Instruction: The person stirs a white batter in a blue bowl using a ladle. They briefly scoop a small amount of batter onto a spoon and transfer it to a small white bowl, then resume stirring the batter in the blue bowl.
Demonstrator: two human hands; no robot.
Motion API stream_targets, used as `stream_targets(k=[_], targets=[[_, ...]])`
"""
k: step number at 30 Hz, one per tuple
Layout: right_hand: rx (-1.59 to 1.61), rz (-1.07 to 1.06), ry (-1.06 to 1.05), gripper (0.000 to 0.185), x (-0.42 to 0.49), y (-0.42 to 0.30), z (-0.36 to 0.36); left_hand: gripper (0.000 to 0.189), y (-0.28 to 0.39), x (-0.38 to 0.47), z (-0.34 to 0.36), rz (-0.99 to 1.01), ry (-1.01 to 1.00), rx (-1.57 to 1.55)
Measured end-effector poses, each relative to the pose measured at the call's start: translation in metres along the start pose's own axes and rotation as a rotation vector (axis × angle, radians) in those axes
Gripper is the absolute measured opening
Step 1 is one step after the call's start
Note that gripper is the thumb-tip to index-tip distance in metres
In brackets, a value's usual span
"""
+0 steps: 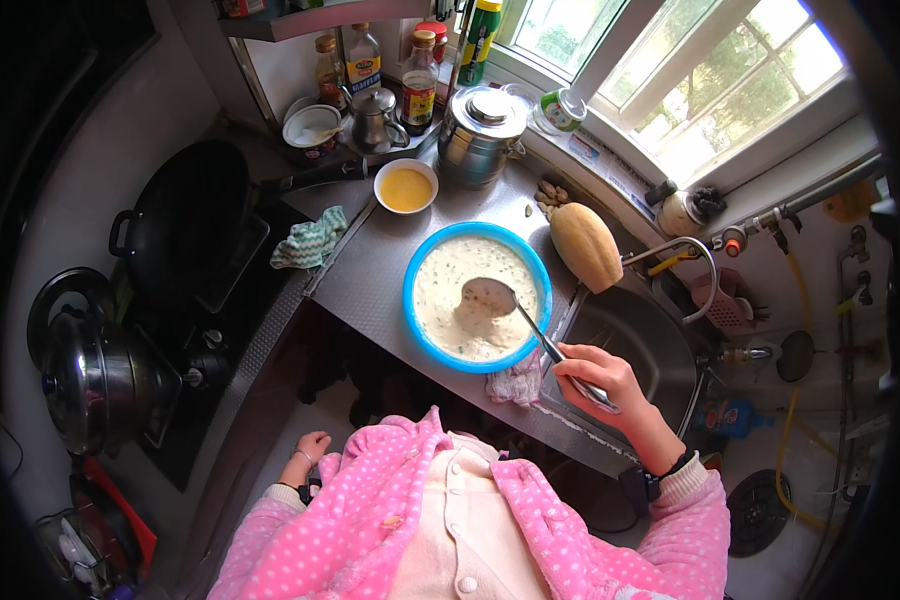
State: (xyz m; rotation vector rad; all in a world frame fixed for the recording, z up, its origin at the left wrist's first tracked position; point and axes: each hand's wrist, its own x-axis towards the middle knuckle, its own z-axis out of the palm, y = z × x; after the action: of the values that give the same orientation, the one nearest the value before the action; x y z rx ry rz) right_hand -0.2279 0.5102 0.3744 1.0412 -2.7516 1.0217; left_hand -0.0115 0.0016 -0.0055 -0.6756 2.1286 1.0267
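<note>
My right hand (596,379) grips the handle of a metal ladle (529,319). The ladle's bowl lies at the surface of a pale batter (450,289) flecked with green bits. A blue-rimmed basin (411,311) holds this batter on the metal counter. My left hand (313,445) hangs low beside my body, away from the counter, with its fingers curled; nothing shows in it. Close behind the basin stands a white bowl (379,196) of yellow liquid.
A black wok (187,217) and a lidded steel pot (82,382) stand on the stove at left. A green-white cloth (311,240) lies near the wok. Right of the basin, a large tan gourd (585,244) rests by the sink (645,337). Behind stands a steel canister (476,142).
</note>
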Motion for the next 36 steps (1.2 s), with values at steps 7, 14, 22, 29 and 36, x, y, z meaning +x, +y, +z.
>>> stream_targets(k=[7,14,22,29,36], targets=[[-0.194,-0.153,-0.206,0.031,0.017,0.046,0.0,0.043,0.0,-0.003,-0.002,-0.013,0.008,-0.007],[-0.342,-0.226,-0.322,0.034,0.025,0.093,0.011,0.042,-0.003,-0.005,-0.003,-0.065,0.02,-0.015],[-0.192,0.0,-0.333,0.032,0.022,0.063,-0.001,0.041,-0.002,-0.014,-0.001,-0.012,0.029,0.002],[0.057,0.244,-0.203,0.017,0.033,0.04,-0.019,0.041,-0.007,-0.01,0.003,-0.057,0.03,-0.021],[0.57,0.79,-0.022,0.015,0.028,0.039,-0.007,0.041,-0.016,-0.007,0.004,-0.024,0.034,-0.026]])
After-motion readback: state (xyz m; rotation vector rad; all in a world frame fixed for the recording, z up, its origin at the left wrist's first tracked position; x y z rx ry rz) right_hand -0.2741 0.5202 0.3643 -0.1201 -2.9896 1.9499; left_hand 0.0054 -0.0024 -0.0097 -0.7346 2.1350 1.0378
